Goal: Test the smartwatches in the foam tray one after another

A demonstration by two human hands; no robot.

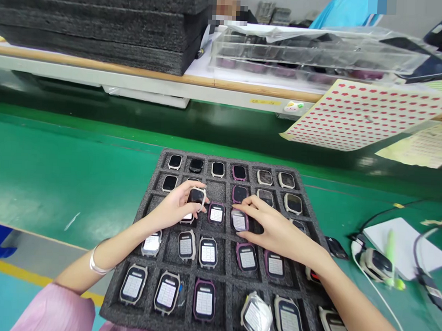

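Observation:
A dark foam tray [152, 192] with a grid of pockets lies on the green belt and holds several small watch bodies, some dark-screened, some with lit white screens. My left hand [175, 207] is closed on a white-rimmed watch body [196, 197] with a dark screen, lifted just above the third row. My right hand [273, 226] lies over the tray's middle, fingers curled, its fingertips touching a purple-rimmed watch body [238, 220] with a lit screen in its pocket. A silver bangle [98, 266] sits on my left wrist.
A stack of black foam sheets [102, 23] and a clear plastic tray [321, 53] stand on the far bench. A sheet of red dot stickers [362, 115] hangs over its edge. A device with cables [376, 264] and white paper [404, 244] lie at right. Another person sits behind.

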